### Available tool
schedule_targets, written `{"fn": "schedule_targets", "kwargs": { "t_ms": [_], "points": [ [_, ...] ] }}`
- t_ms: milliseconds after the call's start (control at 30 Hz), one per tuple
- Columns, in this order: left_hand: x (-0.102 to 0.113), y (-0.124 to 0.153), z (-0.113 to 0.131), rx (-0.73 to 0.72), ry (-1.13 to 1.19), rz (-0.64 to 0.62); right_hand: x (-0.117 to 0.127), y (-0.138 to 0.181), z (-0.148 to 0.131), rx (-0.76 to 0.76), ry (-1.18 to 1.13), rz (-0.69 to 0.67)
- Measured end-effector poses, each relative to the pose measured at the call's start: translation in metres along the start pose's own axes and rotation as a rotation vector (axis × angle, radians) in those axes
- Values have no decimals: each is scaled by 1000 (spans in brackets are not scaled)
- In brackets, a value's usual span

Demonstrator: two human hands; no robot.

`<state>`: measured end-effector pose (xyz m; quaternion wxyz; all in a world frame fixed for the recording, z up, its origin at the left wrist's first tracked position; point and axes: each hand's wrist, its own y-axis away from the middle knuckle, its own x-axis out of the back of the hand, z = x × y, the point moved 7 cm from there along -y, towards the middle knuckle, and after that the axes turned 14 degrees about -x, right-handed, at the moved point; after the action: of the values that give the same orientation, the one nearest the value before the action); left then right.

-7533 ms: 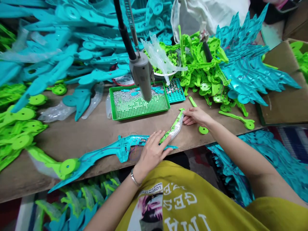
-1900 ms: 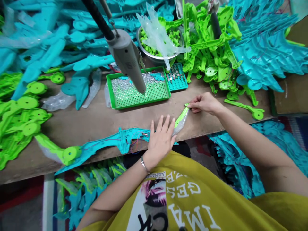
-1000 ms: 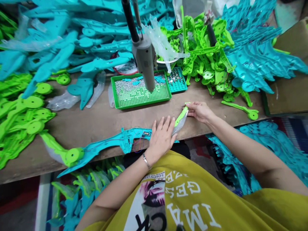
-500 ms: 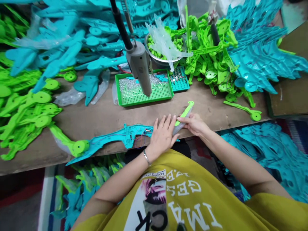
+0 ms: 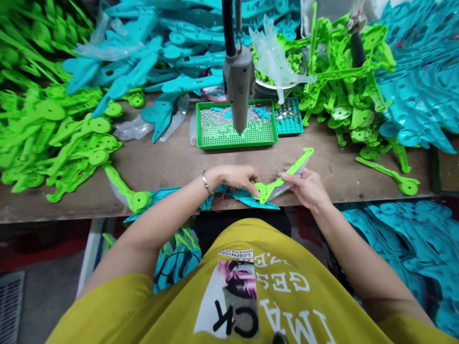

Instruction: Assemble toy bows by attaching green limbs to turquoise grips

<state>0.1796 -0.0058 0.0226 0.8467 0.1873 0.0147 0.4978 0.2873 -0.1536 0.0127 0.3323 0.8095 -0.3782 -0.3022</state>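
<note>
My right hand (image 5: pixel 311 187) pinches a bright green plastic arm (image 5: pixel 294 168) with a clear plastic blade along its edge. The arm tilts up to the right, and its round end lies over the right end of a blue plastic shell (image 5: pixel 247 197). My left hand (image 5: pixel 239 177) is closed at that round end, with the thumb on the disc and its other fingers bent, partly hidden behind. Thin wires show on the shell near the table edge. My left forearm covers the shell's middle. At the shell's left end sits another green arm (image 5: pixel 140 200) with a disc.
A grey electric screwdriver (image 5: pixel 239 88) hangs over a green tray (image 5: pixel 236 145) of small screws. Beside it stands a small blue tray (image 5: pixel 291 126) of metal bits. Heaped green parts (image 5: pixel 68 138) lie left; blue parts (image 5: pixel 423 71) are stacked right. A loose green arm (image 5: pixel 389 176) lies near the edge.
My left hand has gone from lying flat over the shell to gripping the green arm's round end, now uncovered. The whole view has shifted, with the table appearing further right.
</note>
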Motion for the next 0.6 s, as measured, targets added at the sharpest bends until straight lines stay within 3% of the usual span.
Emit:
{"fn": "schedule_targets", "kwargs": {
  "t_ms": [233,433,600],
  "points": [
    [4,-4,-7,19,123,128,-5,5,8,56,-120,18],
    [10,-5,-5,-4,119,136,-30,14,52,-98,51,-165],
    [10,-5,-4,-1,138,142,-34,15,61,-20,33,-102]
  ]
}}
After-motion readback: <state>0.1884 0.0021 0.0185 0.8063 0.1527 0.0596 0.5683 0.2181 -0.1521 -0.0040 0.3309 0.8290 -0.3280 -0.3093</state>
